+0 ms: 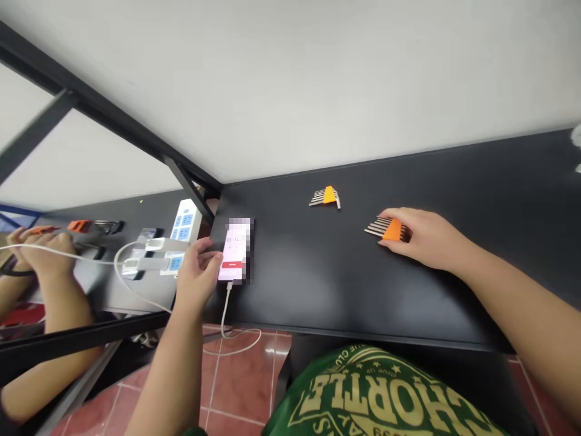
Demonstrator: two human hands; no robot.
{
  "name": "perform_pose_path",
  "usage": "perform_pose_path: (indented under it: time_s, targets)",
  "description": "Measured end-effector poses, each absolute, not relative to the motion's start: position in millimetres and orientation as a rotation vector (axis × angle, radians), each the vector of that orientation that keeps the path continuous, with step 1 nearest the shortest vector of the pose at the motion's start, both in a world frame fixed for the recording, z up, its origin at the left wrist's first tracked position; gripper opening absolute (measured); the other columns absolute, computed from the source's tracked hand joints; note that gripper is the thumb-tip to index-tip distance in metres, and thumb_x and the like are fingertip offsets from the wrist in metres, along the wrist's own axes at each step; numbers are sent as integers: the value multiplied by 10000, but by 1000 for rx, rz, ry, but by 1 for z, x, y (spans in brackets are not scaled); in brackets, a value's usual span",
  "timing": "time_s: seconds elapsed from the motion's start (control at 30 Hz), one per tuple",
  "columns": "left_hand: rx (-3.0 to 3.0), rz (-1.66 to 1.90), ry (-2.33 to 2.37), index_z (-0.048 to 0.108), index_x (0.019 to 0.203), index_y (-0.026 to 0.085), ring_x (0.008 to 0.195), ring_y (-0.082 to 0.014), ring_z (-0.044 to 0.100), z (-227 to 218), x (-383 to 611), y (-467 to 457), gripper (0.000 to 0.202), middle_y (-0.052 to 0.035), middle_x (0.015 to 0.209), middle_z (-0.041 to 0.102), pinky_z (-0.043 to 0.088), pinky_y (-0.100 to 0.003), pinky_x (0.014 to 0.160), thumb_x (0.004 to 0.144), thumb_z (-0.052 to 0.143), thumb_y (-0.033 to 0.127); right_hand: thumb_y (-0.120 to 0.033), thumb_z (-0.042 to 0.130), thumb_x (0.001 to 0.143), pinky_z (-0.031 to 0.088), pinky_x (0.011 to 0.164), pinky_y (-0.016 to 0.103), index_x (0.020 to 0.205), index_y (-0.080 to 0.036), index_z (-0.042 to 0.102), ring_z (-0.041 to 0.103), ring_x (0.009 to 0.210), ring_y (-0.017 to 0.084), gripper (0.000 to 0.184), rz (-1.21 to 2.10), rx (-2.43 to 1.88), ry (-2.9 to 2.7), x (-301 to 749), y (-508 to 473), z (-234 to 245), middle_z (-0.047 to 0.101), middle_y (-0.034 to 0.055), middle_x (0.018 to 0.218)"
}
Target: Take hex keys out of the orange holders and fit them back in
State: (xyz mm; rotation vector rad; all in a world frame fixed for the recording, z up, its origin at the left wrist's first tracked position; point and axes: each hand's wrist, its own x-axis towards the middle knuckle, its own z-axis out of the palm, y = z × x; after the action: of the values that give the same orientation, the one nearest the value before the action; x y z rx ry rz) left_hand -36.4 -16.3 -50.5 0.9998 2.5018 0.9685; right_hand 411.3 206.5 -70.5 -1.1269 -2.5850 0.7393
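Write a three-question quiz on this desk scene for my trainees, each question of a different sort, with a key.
1. Multiple choice: the left hand touches
A) the phone
B) a mug
C) a hammer
2. True or false: the right hand rests on the far hex keys by the wall.
3. Short answer: how many orange sets of hex keys lie on the black table?

Key
1. A
2. False: its grip is on the near hex keys.
3. Two
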Motion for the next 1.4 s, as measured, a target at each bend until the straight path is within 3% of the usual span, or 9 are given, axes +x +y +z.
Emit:
perform_pose_path:
  time_s: [0.27,0.37,0.43,0.6,0.7,0.83,1.03,1.17,1.4]
  targets:
    - [968,964,2524,601,1252,179,1016,-221,684,-42,-35,-28,460,-112,1224,675,587,-381,902,833,651,359,-497,691,837,500,691,312,1287,-283,662,659,758,204,500,819,-1193,-2467,414,206,-73,724,27,947]
    - [1228,901,2706,647,1199,197,992,-226,676,-24,10,-12,377,-81,1114,688,571,-401,925,863,639,367,-501,711,842,517,675,314,1329,-286,640,651,713,191,537,938,-1220,-2389,411,201,-70,722,28,936]
    - [1551,989,2505,617,1232,205,1022,-216,670,-16,58,7,338,-81,1149,679,566,-397,952,923,578,336,-494,740,832,545,707,323,1354,-280,611,666,745,192,579,1133,-1184,-2316,406,196,-66,724,35,975]
    - [2150,564,1540,420,1503,214,1433,-305,441,-26,165,71,734,-134,1571,422,429,-472,1191,852,724,366,-408,710,886,599,789,347,1402,-230,477,676,919,193,594,1918,-810,-1940,394,185,-60,681,96,1173]
    - [2033,641,1457,326,1548,207,1378,-275,505,-40,184,95,837,-119,1510,499,462,-441,1162,842,747,366,-327,701,907,591,792,313,1460,-249,422,649,1060,200,625,2113,-627,-1854,394,187,-62,626,120,1287]
    - [1844,676,1508,376,1520,223,1153,-231,656,-50,180,107,795,-94,1373,614,550,-369,1019,845,755,402,-236,680,903,578,830,305,1525,-282,392,636,1118,206,687,2168,-559,-1834,395,194,-67,594,118,1358]
    - [2116,536,1669,499,1465,173,1011,-234,682,-56,181,122,664,-89,1168,702,556,-348,885,863,694,374,-213,670,852,586,824,300,1381,-252,509,689,1022,185,554,1905,-855,-1835,391,195,-76,603,95,1325]
    - [2255,550,1759,631,1282,159,948,-230,678,-63,182,132,492,-75,1012,712,543,-340,860,825,690,333,-246,626,855,560,685,270,1161,-216,583,682,693,132,310,1503,-1141,-2028,388,194,-71,693,24,969]
    - [2244,612,1787,607,1317,159,1005,-226,693,-68,160,133,521,-76,1099,722,560,-344,907,818,694,282,-230,623,820,492,657,255,843,-202,679,646,671,138,67,899,-1310,-2232,403,201,-53,689,-1,763]
